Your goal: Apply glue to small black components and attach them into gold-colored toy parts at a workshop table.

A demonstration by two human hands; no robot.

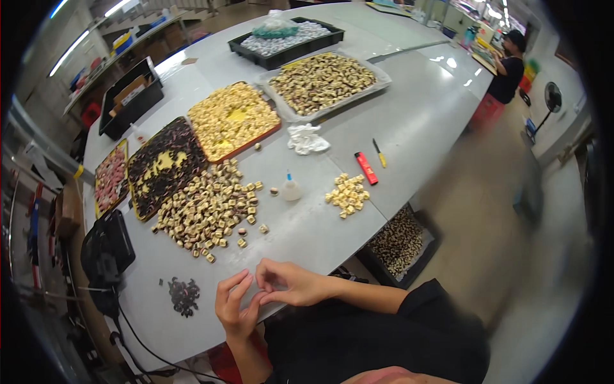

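My left hand (235, 306) and my right hand (291, 283) meet at the table's near edge, fingertips together. Both are curled in a pinch; anything between the fingers is hidden or too small to make out. Left of them lies a small heap of black curved pieces (184, 296). Beyond is a big loose pile of small cream-and-dark block-shaped pieces (208, 208). A smaller heap of cream pieces (348, 195) lies to the right. Between the piles stands a small translucent bottle (291, 189) with a blue tip.
Behind the piles are a tray of dark pieces (142, 176), a tray of cream pieces (220, 112) and a plastic-lined tray (382, 80). A crumpled white tissue (307, 139), a red flat stick-shaped object (366, 168) and a yellow-handled knife (382, 159) lie nearby. A person (505, 70) works far right.
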